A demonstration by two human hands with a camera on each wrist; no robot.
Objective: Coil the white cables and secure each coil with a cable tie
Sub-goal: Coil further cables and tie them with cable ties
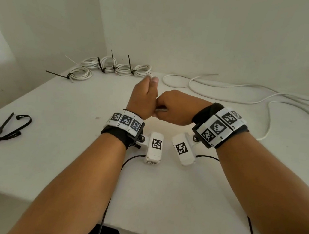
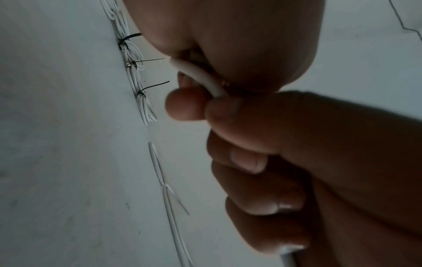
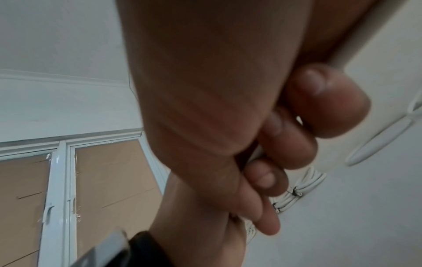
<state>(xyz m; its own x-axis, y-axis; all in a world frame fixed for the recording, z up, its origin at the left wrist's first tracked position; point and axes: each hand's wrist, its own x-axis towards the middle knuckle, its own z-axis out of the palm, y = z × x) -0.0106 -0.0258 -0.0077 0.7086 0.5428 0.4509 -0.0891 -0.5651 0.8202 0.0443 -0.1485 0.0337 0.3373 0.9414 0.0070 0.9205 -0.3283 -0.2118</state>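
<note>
Both hands meet above the middle of the white table (image 1: 65, 164). My left hand (image 1: 150, 85) is curled round a white cable (image 2: 200, 77), whose cut end pokes out past the thumb. My right hand (image 1: 167, 106) is fisted just right of it, knuckles against the left hand, gripping the same cable; a short grey-white piece shows under its fingers. In the right wrist view the cable (image 3: 356, 41) runs along the palm under curled fingers (image 3: 319, 101). Several tied coils (image 1: 115, 66) lie in a row at the back left, each with a black tie.
Loose white cables (image 1: 231, 91) sprawl across the back right of the table. Spare black cable ties (image 1: 6, 130) lie near the left edge. One more tied coil (image 1: 80, 72) sits in front of the row. Walls close the back and left.
</note>
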